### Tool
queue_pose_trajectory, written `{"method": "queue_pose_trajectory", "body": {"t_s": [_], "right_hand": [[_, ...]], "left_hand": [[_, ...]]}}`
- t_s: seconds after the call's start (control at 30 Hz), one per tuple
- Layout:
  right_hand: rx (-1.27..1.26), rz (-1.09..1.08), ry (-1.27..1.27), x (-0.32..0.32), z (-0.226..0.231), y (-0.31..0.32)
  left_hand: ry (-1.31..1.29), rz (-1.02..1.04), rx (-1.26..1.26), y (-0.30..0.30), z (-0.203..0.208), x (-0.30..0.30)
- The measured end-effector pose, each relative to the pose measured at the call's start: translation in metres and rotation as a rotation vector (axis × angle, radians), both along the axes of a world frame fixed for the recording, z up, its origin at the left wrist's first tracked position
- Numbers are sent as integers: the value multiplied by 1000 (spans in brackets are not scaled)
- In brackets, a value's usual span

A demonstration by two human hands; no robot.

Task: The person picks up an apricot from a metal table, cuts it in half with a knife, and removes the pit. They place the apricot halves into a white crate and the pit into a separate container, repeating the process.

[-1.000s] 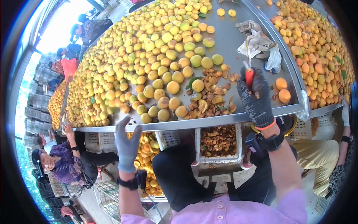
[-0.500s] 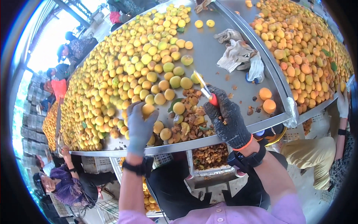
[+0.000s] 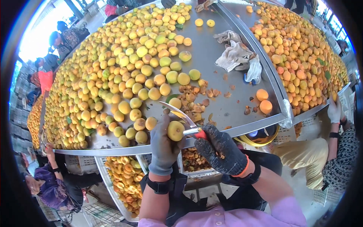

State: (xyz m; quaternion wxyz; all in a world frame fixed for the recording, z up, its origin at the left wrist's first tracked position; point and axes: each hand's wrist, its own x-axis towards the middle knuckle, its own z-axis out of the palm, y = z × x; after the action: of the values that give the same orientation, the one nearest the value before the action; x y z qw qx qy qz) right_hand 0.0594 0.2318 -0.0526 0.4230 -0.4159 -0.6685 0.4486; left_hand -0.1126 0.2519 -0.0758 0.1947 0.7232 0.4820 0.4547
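Observation:
Over the table's near edge, my left hand (image 3: 162,151) in a grey glove grips a yellow apricot (image 3: 176,131) by its side. My right hand (image 3: 224,149), in a dark, soiled glove, is closed round the red handle of a curved-blade knife (image 3: 192,131). The blade lies close along the apricot's far right side; I cannot tell whether it touches the skin. Beyond my hands spreads a large heap of yellow and greenish apricots (image 3: 113,83). Brown fruit scraps (image 3: 194,102) lie on the metal tabletop just past the knife.
Cut apricots fill a crate (image 3: 124,185) below the edge at left; scraps fill another crate (image 3: 193,160) under my hands. Dirty cloth gloves (image 3: 236,56) lie across the table. A metal divider (image 3: 261,49) borders a second apricot heap (image 3: 302,64). A co-worker's gloved hand (image 3: 334,109) is at far right.
My left hand has lifted an apricot off the heap and brought it right, toward me. My right hand has come down and left, bringing the knife beside the apricot. The view has shifted slightly.

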Motion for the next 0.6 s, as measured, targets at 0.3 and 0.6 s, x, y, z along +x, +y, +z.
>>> {"method": "queue_pose_trajectory", "body": {"t_s": [0.3, 0.6], "right_hand": [[275, -125, -635, -15, -18, 3], [275, -143, -492, -25, -27, -2]], "left_hand": [[97, 117, 29, 2, -7, 0], [-39, 158, -67, -1, -19, 4]]}}
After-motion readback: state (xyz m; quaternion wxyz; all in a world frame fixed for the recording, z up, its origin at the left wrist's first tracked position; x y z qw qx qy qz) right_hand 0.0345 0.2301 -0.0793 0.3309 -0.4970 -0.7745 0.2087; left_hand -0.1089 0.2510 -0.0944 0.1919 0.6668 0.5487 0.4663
